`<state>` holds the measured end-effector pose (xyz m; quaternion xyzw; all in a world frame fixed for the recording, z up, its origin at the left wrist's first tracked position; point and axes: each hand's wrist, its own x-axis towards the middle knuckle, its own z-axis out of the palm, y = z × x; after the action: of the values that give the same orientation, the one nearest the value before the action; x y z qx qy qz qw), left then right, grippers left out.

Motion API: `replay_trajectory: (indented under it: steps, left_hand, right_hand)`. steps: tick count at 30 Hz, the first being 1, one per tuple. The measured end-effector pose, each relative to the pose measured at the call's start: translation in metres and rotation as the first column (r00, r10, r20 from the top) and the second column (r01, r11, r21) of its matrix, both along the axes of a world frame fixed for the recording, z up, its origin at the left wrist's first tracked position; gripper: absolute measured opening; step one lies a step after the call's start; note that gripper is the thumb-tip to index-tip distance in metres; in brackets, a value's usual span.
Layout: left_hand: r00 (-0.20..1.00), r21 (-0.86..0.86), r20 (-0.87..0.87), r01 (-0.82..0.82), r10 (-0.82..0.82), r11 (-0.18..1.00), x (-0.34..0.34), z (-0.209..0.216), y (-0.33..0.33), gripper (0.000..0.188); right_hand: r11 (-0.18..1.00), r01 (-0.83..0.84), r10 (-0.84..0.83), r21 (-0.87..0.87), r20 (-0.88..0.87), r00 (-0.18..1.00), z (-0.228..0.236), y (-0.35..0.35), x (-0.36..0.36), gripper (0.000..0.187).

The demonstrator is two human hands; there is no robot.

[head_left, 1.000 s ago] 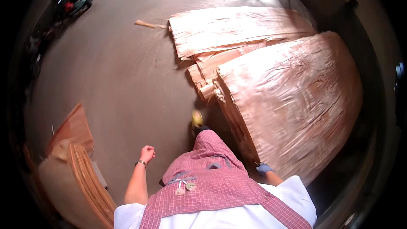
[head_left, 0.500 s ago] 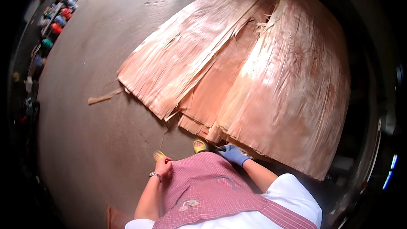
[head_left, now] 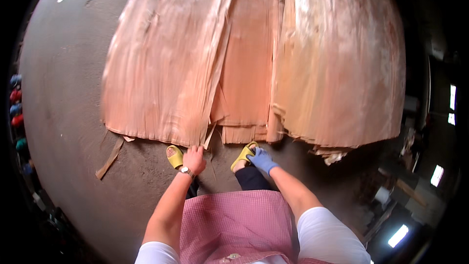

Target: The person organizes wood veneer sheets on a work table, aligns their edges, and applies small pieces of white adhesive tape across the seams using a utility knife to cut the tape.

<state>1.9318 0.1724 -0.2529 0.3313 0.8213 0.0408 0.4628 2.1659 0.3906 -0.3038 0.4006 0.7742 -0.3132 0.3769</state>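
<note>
A stack of thin, pinkish-tan wood veneer sheets (head_left: pixel 161 68) lies on the floor in front of me. My left hand (head_left: pixel 195 160), bare with a wristwatch above it, is closed at the stack's near edge, its fingers pinching a veneer sheet close to the split corner. My right hand (head_left: pixel 263 160) wears a blue glove and is bent inward over my right sandal, just short of the middle sheets (head_left: pixel 246 78). Its fingers are curled around a small dark object, which is mostly hidden. A second, larger veneer stack (head_left: pixel 342 78) bulges up at the right.
Yellow sandals (head_left: pixel 175 157) are on my feet at the stack's edge. A loose veneer strip (head_left: pixel 110 159) lies on the grey concrete floor (head_left: pixel 63 93) to the left. Ragged veneer ends (head_left: pixel 333 154) stick out under the right stack. Shelving and bright openings line the dark right side.
I have turned and stepped closer, so the veneer now faces me squarely. My left hand has moved from beside my apron to the sheet edge and pinches it. My right hand stays low.
</note>
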Motion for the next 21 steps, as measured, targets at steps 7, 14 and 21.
replay_trajectory:
  steps: [7,14,21]
  left_hand:
    - [0.845,0.18,-0.372,0.472,-0.384,0.863,-0.025,-0.193,0.09,0.072]
    - [0.793,0.273,-0.352,0.596,-0.498,0.755,-0.038,-0.268,0.149,0.088]
    - [0.774,0.173,-0.388,0.595,-0.501,0.785,-0.047,-0.256,0.08,0.058]
  right_hand:
    - [0.943,0.149,-0.125,0.296,-0.1,0.987,-0.197,0.031,-0.04,0.056]
    - [0.766,0.355,-0.272,0.536,-0.23,0.934,-0.227,0.052,-0.127,0.083]
    - [0.823,0.456,-0.325,0.338,-0.378,0.867,-0.219,0.031,-0.123,0.044]
